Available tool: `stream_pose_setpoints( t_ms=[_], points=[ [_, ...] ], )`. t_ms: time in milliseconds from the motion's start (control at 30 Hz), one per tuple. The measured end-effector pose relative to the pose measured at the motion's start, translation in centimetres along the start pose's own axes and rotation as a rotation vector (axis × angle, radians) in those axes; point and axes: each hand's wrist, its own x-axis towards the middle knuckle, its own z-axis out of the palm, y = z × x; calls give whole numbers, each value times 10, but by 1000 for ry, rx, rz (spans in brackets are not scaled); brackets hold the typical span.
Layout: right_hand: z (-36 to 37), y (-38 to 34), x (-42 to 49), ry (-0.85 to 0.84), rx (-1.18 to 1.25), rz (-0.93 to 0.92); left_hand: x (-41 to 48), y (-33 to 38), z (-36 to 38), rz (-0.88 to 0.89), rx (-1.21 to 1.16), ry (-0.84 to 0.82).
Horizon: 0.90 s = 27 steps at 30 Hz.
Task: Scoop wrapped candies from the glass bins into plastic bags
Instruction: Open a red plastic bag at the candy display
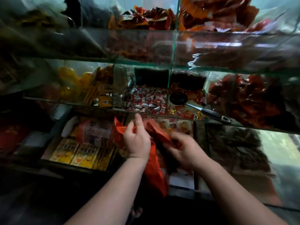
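Our left hand (pixel 137 141) and right hand (pixel 186 150) each pinch an edge of the red bag (pixel 155 174) hanging between them. We should pull its mouth wide before reaching up to the scoop (pixel 178 98) and wrapped candies (pixel 146 101) just above.

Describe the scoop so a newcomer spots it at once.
Find the middle glass shelf, the one with the red-and-white candies at its centre. In the bin just right of those lies the scoop, handle poking over the front rim. It is the only black, handled tool among bright wrappers.
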Motion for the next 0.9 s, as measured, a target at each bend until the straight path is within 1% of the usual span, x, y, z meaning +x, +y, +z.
stream_pose_setpoints(
  t_ms=[67, 133, 233, 300, 367, 433, 500, 567, 633, 667, 700, 767, 833, 867, 900],
  points=[
    [7, 16, -8, 11, -41, 143, 15, 7, 6, -51, 16, 63],
    [7, 23, -9, 101, -31, 224, 23, 23, 12, 1, -7, 62],
    [1, 19, -6, 193, 9, 203, 19, 38, 11, 205, -102, -33],
    [-1, 16, -6, 231, -62, 147, 11, 29, 4, 297, -90, -144],
    [5, 19, -10, 245, -140, 139, 1, 2, -6, 272, 5, -237],
    [17, 22, -14, 191, -157, 231, -9, -31, -15, 234, 189, -312],
    [29, 21, -17, 136, -99, 312, -9, -51, -18, 191, 330, -323],
    [34, 16, -15, 148, -34, 323, 3, -47, -14, 139, 344, -274],
    [32, 12, -11, 213, -8, 285, 17, -24, -5, 92, 252, -199],
    [30, 11, -10, 248, -26, 264, 19, -9, -1, 110, 188, -163],
    [28, 12, -10, 276, -50, 244, 18, 2, 1, 171, 130, -129],
    [24, 18, -9, 315, -97, 211, 11, 13, -6, 396, 55, -128],
    [22, 27, -12, 357, -120, 203, 1, 2, -19, 648, 84, -242],
    [22, 29, -13, 373, -114, 208, -4, -9, -25, 725, 135, -318],
    [21, 30, -14, 380, -101, 212, -9, -23, -30, 733, 198, -378]
  ],
)
